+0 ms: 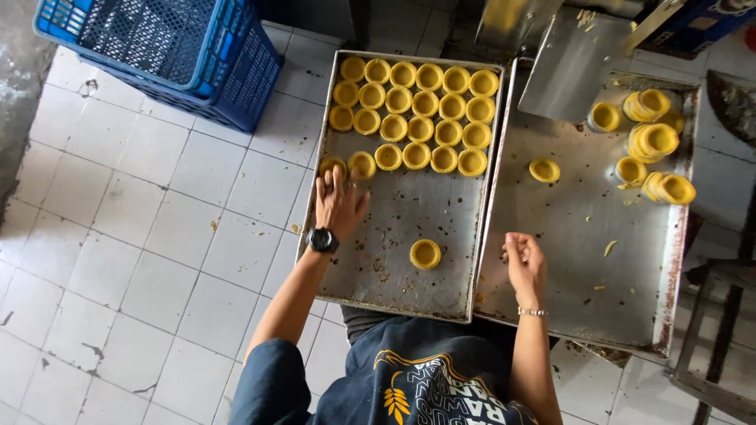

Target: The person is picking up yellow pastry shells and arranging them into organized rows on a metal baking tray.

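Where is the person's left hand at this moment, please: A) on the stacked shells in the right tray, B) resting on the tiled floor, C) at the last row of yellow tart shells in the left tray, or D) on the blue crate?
C: the left hand reaches to the lowest row of yellow tart shells in the left tray, fingers spread over the end shells.

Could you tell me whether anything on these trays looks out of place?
One yellow tart shell sits alone low on the left tray, away from the neat rows. Another lone shell lies on the right tray, amid scattered crumbs.
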